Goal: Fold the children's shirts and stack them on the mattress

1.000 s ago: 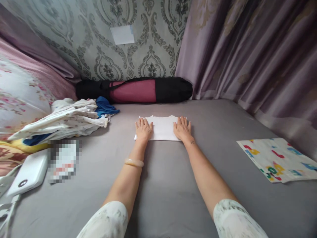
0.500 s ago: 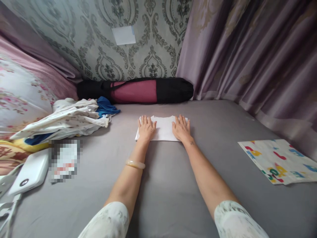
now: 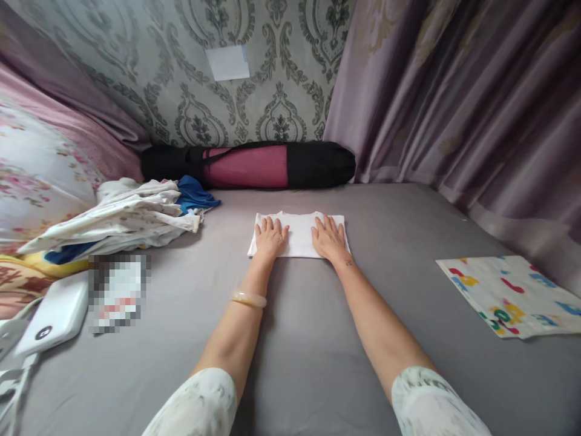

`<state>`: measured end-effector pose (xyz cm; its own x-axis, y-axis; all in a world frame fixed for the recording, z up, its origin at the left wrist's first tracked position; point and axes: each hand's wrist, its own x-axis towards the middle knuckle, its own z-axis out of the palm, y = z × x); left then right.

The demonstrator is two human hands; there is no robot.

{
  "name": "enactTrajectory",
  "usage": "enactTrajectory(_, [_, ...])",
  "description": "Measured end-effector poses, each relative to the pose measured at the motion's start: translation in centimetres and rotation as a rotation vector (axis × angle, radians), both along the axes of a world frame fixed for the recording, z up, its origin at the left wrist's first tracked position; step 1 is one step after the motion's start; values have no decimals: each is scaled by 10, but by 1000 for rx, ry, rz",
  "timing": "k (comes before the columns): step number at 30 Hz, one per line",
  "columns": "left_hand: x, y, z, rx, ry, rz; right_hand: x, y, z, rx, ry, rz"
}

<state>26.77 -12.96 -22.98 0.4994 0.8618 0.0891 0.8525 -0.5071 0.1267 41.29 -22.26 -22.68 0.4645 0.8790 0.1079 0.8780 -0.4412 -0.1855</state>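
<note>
Presently, find the folded white garment (image 3: 300, 237) lying flat near the middle of the grey sheet (image 3: 308, 327), set crosswise, with a shallow dip along the far edge. Observe the left hand (image 3: 272, 237) palm down on the garment's left part, flattened, with fingers slightly spread and pointing away; gripping nothing. Observe the right hand (image 3: 329, 237) palm down on the right part, likewise flattened with fingers apart; gripping nothing. Note white cloth visible between both and beyond each outer side. Note a pale bangle (image 3: 249, 299) around the left forearm.

To the left, record a loose heap of clothes (image 3: 140, 212), pale and blue, beside a floral pillow (image 3: 36, 169); nearer, a white device (image 3: 57, 312) with a cable (image 3: 19, 396), next to an item (image 3: 121, 290) too pixelated to identify. To the right, well apart from the garment, record a flat printed cloth (image 3: 529, 297) with coloured shapes. Toward the patterned wall (image 3: 136, 36), record a long black and dark-pink bag (image 3: 254, 168).
</note>
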Motion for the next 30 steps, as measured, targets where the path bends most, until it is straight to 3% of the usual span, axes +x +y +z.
enactTrajectory(6, [11, -7, -5, 49, -30, -139, -13, 4, 3, 41, 17, 99])
enactTrajectory(11, [11, -7, -14, 18, -11, -157, -13, 5, -4, 12, 11, 98])
enactTrajectory(20, [19, -13, -6, 95, -103, -218, -16, 8, 0, 66, -3, 123])
enactTrajectory(25, [23, -10, -10, -21, -46, -264, -17, 13, -5, 24, 10, 184])
enactTrajectory(30, [22, -8, -10, -23, -75, -268, -15, 12, -7, 7, -4, 185])
